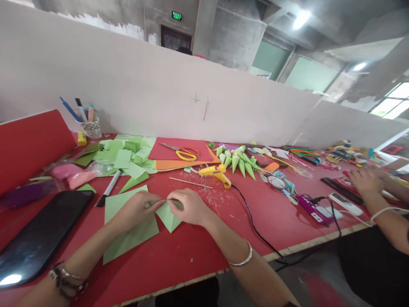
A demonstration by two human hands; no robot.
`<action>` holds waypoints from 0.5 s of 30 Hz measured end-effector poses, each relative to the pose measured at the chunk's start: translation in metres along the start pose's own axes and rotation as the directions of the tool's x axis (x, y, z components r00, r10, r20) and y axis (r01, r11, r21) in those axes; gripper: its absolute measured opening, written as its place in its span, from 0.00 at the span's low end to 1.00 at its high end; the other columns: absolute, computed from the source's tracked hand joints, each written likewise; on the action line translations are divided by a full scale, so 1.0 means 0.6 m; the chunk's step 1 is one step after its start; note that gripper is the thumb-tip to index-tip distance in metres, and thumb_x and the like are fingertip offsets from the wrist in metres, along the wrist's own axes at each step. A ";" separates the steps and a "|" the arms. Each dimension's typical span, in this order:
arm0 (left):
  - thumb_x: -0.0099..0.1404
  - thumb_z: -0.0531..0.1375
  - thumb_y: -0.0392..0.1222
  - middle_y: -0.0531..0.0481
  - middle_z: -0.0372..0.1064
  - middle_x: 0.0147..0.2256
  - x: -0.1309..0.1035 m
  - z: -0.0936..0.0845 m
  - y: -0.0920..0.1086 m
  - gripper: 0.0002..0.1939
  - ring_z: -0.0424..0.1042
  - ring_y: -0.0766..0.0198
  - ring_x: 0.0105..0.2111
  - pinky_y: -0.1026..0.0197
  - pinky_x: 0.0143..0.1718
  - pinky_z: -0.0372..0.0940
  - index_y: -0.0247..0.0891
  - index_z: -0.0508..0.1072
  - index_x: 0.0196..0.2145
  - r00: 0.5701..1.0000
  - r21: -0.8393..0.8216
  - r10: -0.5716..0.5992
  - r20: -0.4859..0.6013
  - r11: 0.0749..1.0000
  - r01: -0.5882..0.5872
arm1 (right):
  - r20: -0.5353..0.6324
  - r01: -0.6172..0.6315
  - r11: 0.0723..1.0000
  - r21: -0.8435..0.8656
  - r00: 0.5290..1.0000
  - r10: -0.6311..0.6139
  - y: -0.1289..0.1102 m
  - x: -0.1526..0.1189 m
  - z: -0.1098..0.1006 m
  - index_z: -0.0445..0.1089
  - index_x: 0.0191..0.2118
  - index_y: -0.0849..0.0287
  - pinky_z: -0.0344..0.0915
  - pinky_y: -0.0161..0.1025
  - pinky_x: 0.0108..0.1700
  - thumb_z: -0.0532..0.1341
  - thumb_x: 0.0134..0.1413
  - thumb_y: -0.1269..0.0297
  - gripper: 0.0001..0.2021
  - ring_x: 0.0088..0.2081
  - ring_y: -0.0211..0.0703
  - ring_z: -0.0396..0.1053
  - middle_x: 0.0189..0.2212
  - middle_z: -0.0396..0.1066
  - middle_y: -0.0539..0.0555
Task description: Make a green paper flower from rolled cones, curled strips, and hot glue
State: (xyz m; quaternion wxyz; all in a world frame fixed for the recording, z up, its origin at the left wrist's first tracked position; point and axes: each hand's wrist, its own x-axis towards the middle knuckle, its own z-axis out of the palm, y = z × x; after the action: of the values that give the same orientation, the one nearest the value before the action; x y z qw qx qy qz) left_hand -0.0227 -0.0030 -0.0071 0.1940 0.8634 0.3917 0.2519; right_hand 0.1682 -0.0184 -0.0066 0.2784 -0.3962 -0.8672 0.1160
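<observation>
A small piece of light green paper (170, 220) with a crease down its middle is pinched at its upper edge between both hands. My left hand (139, 209) is closed on its left side, above a larger green sheet (124, 247) lying on the red table. My right hand (189, 206) grips the right side, its fingertips close to the left ones. Fingers cover the paper's top part. Beyond my right hand lies a yellow glue gun (214, 172) with a black cord. A thin wooden stick (191, 183) rests just past the hands.
Left are a black phone (41, 232), a marker (109, 187) and a heap of green paper pieces (123, 158). Scissors (187, 153) lie on red paper at the back. Green paper cones (238, 160) and a purple power strip (315, 209) are rightward. Another person's hand (366, 181) works far right.
</observation>
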 end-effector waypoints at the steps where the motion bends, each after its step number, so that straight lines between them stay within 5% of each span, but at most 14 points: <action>1: 0.62 0.49 0.48 0.54 0.67 0.19 0.001 0.002 0.002 0.19 0.62 0.68 0.20 0.67 0.23 0.55 0.36 0.70 0.21 1.000 -0.015 -0.019 0.009 1.000 0.019 | -0.004 -0.019 1.000 -0.023 1.000 0.019 -0.003 0.000 0.003 0.66 0.33 0.57 0.52 0.32 0.32 0.53 0.51 0.67 0.06 0.27 0.35 0.62 0.25 0.69 0.48; 7: 0.59 0.50 0.52 0.53 0.69 0.22 0.006 -0.007 -0.002 0.19 0.65 0.64 0.23 0.67 0.25 0.59 0.38 0.73 0.23 0.992 -0.092 -0.124 0.031 0.988 0.126 | -0.048 -0.144 0.988 -0.050 0.989 0.142 0.004 -0.002 0.007 0.63 0.24 0.57 0.45 0.30 0.25 0.56 0.44 0.68 0.02 0.21 0.30 0.57 0.17 0.63 0.43; 15: 0.55 0.53 0.56 0.53 0.74 0.26 -0.001 -0.041 -0.047 0.18 0.70 0.60 0.26 0.65 0.28 0.62 0.42 0.76 0.26 0.943 -0.050 -0.330 0.047 0.942 0.332 | -0.101 -0.215 0.976 0.020 0.971 0.216 0.030 0.002 -0.005 0.62 0.21 0.58 0.46 0.28 0.25 0.53 0.42 0.70 0.04 0.19 0.29 0.52 0.15 0.58 0.43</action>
State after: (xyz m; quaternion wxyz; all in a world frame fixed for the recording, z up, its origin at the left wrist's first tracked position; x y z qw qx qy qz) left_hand -0.0536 0.0174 -0.0027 0.2655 0.7841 0.5201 0.2102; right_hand 0.1804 -0.0058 -0.0115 0.3100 -0.4921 -0.8032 0.1288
